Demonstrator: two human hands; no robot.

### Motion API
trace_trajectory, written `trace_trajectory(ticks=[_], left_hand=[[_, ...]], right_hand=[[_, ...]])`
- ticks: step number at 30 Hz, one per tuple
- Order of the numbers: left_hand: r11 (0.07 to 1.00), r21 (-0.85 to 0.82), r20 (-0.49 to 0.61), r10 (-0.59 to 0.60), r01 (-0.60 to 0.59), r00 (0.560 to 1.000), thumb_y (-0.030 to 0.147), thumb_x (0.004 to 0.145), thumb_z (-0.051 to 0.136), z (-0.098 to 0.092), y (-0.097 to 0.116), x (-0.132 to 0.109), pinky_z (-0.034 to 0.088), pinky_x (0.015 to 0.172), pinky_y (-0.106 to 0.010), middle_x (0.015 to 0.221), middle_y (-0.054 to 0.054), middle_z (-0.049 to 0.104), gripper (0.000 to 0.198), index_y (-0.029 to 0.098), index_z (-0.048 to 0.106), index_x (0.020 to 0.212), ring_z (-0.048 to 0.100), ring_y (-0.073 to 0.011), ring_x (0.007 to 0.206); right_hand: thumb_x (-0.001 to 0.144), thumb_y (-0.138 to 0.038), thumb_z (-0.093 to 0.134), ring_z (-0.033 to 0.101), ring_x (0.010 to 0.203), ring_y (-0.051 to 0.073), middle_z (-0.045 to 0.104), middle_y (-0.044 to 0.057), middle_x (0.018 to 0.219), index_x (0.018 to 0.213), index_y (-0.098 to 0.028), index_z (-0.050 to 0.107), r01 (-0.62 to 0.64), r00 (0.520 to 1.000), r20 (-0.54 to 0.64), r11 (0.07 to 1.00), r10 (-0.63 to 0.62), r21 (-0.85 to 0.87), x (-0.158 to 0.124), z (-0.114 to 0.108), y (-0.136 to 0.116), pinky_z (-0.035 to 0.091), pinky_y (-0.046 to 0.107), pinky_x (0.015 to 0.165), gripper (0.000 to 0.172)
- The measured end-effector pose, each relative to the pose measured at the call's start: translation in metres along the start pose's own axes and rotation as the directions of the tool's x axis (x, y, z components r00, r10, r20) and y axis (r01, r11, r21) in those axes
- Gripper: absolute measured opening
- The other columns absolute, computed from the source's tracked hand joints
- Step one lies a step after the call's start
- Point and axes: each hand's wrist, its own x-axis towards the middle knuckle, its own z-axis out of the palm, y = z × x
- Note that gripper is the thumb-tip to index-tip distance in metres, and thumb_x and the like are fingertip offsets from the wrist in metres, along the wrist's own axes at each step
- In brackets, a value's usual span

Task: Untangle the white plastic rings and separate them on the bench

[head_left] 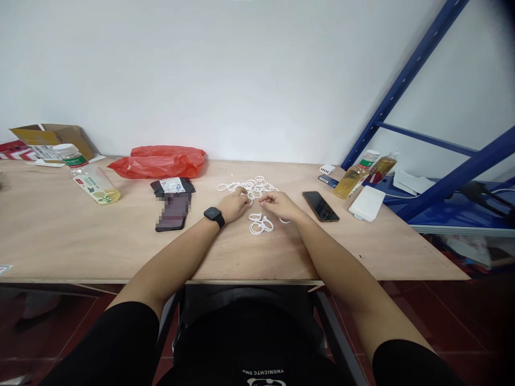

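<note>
White rings (pixel 260 188) overlap in a heap by the left hand (pixel 234 206) and right hand (pixel 281 205), whether curled fingers grip any I cannot tell, so lifting one could drag snagged neighbours across the table (pixel 225 254)

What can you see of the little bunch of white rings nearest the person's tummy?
The little bunch is a few thin white hoops, perhaps plastic, overlapping on the wooden table, nearer its front edge than the bigger pile. Neither the left hand nor the right hand touches it. Small bits seem to stick out.
</note>
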Motion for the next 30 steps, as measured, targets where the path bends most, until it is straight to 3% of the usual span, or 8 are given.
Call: trace_trajectory(ticks=[6,11,14,17,22,30], left_hand=[[0.971,-0.064,-0.196,0.215,-0.231,0.957,0.036,0.100,0.041,-0.003,0.019,0.000,0.052,0.078,-0.030,0.106,-0.009,0.061,0.027,0.018,0.061,0.095,0.062,-0.0178,0.091],[0.940,-0.049,-0.248,0.316,-0.337,0.916,0.035,0.101,0.039,-0.005,0.028,-0.001,0.051,0.077,-0.029,0.101,-0.008,0.063,0.026,0.018,0.059,0.096,0.063,-0.0167,0.088],[0.944,-0.055,-0.292,0.295,-0.324,0.910,0.035,0.100,0.041,-0.006,0.028,-0.003,0.052,0.078,-0.029,0.103,-0.009,0.063,0.026,0.018,0.060,0.095,0.063,-0.0169,0.090],[0.963,-0.089,-0.313,0.215,-0.254,0.925,0.036,0.099,0.044,-0.008,0.028,-0.005,0.052,0.080,-0.030,0.113,-0.011,0.060,0.025,0.018,0.062,0.097,0.062,-0.0177,0.096],[0.969,-0.207,-0.239,0.084,-0.136,0.967,0.041,0.096,0.050,-0.010,0.026,-0.006,0.053,0.080,-0.031,0.122,-0.012,0.059,0.029,0.018,0.062,0.106,0.063,-0.0160,0.087],[0.966,-0.208,-0.233,0.101,-0.151,0.967,0.037,0.094,0.052,-0.008,0.024,-0.006,0.053,0.085,-0.032,0.121,-0.011,0.064,0.025,0.018,0.067,0.100,0.064,-0.0184,0.100]], right_hand=[[0.077,-0.041,0.069,0.056,0.072,0.014,0.065,0.002,0.081,0.108,-0.018,0.068,0.038,0.994,-0.108,0.983,-0.019,0.181,0.004,0.001,-0.005,0.046,0.027,0.068,0.039],[0.073,-0.044,0.072,0.044,0.054,0.008,0.064,0.001,0.077,0.103,-0.017,0.068,-0.027,0.996,-0.063,0.926,0.055,0.376,0.003,-0.003,-0.015,0.036,0.023,0.050,0.041],[0.070,-0.045,0.076,0.039,0.048,0.005,0.061,-0.002,0.071,0.098,-0.017,0.067,-0.032,0.994,-0.079,0.889,0.076,0.456,0.002,-0.005,-0.018,0.029,0.022,0.044,0.040],[0.067,-0.046,0.079,0.040,0.047,0.005,0.056,-0.004,0.065,0.092,-0.018,0.064,-0.006,0.991,-0.113,0.863,0.073,0.505,0.003,-0.005,-0.020,0.030,0.021,0.044,0.040],[0.066,-0.052,0.078,0.040,0.046,0.006,0.052,-0.006,0.063,0.088,-0.019,0.060,0.028,0.987,-0.150,0.868,0.053,0.496,0.003,0.002,-0.022,0.033,0.021,0.044,0.043],[0.068,-0.056,0.074,0.044,0.052,0.007,0.061,0.000,0.078,0.091,-0.019,0.062,0.049,0.986,-0.163,0.910,0.021,0.412,0.001,0.009,-0.024,0.039,0.023,0.049,0.045]])
